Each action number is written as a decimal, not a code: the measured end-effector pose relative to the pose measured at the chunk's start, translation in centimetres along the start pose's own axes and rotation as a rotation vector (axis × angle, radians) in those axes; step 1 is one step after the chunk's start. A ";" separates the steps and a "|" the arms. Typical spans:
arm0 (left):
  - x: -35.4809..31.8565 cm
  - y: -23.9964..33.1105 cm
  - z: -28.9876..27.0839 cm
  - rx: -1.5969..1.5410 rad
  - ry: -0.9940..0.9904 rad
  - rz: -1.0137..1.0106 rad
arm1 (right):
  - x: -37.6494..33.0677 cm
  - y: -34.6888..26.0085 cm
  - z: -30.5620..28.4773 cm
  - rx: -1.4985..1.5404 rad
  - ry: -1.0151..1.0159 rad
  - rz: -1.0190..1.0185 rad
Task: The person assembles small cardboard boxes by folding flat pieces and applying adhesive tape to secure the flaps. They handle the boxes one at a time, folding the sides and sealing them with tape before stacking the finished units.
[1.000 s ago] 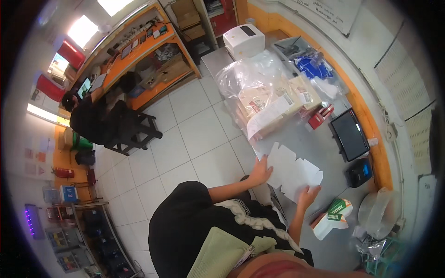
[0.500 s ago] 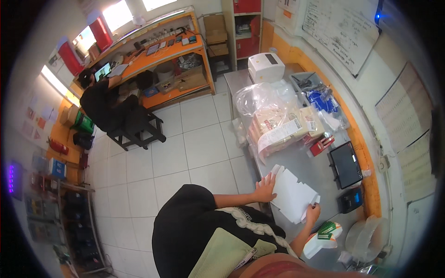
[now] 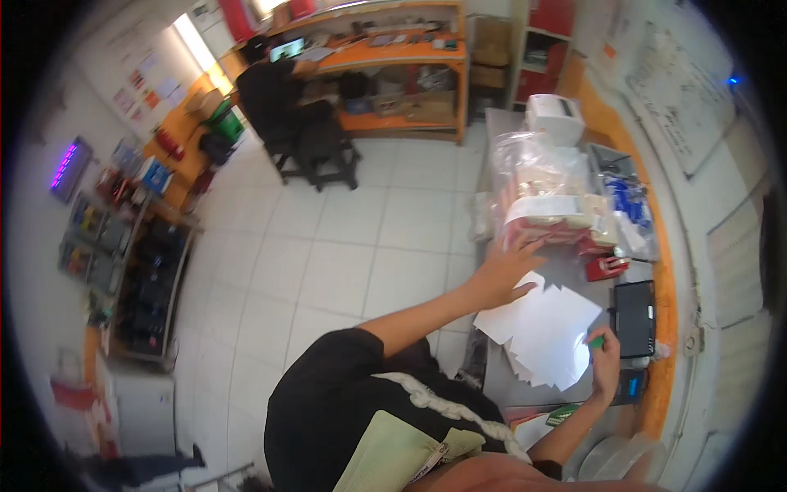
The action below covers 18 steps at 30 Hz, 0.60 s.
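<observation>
Flat white card sheets (image 3: 557,330) with notched edges lie overlapped on the metal table. My left hand (image 3: 507,275) is over their far left corner, fingers spread and nothing in them, close to a stack of plastic-wrapped packages (image 3: 545,215). On the right side of the sheets, my right hand (image 3: 607,366) is closed around a small green object (image 3: 597,341). Only a bit of that object shows, so its kind cannot be made out. A green-and-white packet (image 3: 562,414) lies beside my right forearm.
A dark tablet-like screen (image 3: 634,318) and a small black device (image 3: 630,385) stand along the right edge. Farther back are a white printer (image 3: 556,120), a red box (image 3: 607,267) and a grey bin (image 3: 613,160). Another person (image 3: 275,94) sits at an orange bench (image 3: 402,57).
The view has swung left. My left hand has come off the white sheets toward the wrapped packages. My right hand has let go of the sheet edge and now holds the green object.
</observation>
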State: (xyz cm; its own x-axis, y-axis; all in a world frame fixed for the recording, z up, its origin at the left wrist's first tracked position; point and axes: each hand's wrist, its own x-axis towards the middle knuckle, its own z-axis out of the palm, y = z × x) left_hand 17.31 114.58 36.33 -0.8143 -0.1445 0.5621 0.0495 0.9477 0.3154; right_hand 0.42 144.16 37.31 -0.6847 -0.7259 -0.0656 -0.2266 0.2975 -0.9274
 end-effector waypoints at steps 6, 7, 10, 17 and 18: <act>-3.5 -1.4 -10.5 -0.367 -0.561 -0.313 | 2.0 -12.2 15.0 -0.107 -0.472 -0.466; -5.3 -1.1 -11.6 -0.370 -0.587 -0.447 | 1.7 -13.9 16.8 -0.133 -0.476 -0.462; -13.2 2.0 -10.1 -0.096 -0.059 -0.581 | 3.5 -10.6 24.2 0.183 -0.425 -0.564; -28.9 8.5 -12.9 -0.245 0.715 -0.973 | -1.2 -11.4 37.0 0.221 -0.882 -0.581; -30.9 9.3 -13.5 -0.376 0.859 -0.956 | -2.6 -12.4 38.1 0.162 -0.945 -0.572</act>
State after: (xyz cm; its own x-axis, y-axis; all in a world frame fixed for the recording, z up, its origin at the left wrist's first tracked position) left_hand 50.69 124.06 32.24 -0.0060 -0.9657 0.2596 -0.0635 0.2594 0.9637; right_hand 31.43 118.72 34.95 0.3091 -0.9304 0.1971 -0.1993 -0.2660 -0.9432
